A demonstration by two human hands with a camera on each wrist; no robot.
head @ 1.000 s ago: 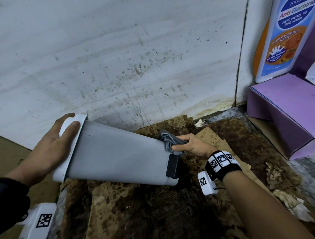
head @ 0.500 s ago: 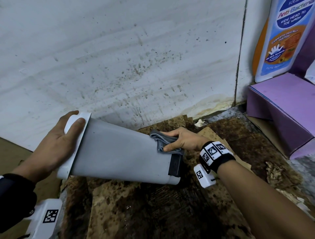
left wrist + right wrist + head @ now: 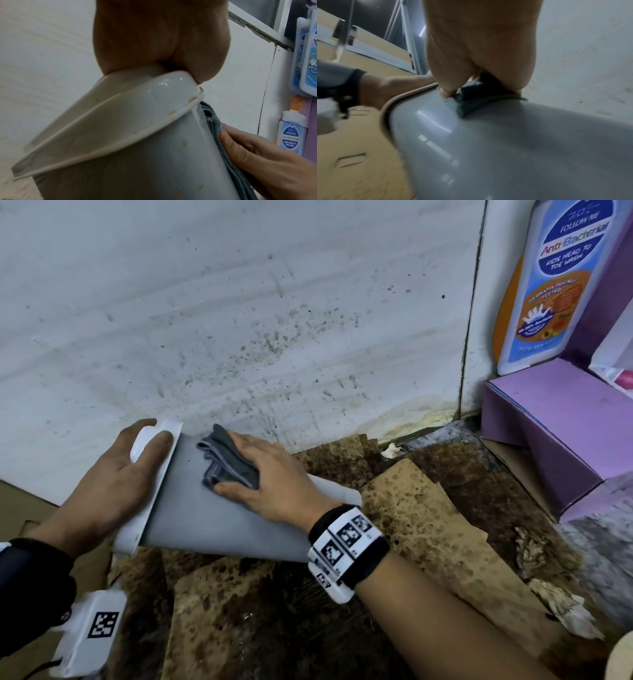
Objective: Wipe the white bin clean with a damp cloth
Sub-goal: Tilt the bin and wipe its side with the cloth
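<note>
- Progress: mid-wipe, I'd judge. Bin's upper side wall looks clean and glossy; small tan specks show on the wall under the rim in the left wrist view, so underside and rim are likely still to do. Inside not checkable.
- wall: flat white panel behind the bin, speckled with dark spots, yellow stain at its base.
- cardboard: brown, blotched dark and wet-looking, flat sheets under and right of the bin.
- white bin: lying on its side on the cardboard, just in front of the wall, tapered smooth plastic, flared rim at left.
- purple box: matte card, well right of the bin; a wash bottle stands behind it.
- right hand: fingers flat, spread, pressing the cloth onto the bin's upper side near the rim; thumb hooked at the cloth edge.
- left hand: fingers wrapped over the bin's rim, steadying it.
- cloth: grey, folded, soft nap, stitched edge.
</note>
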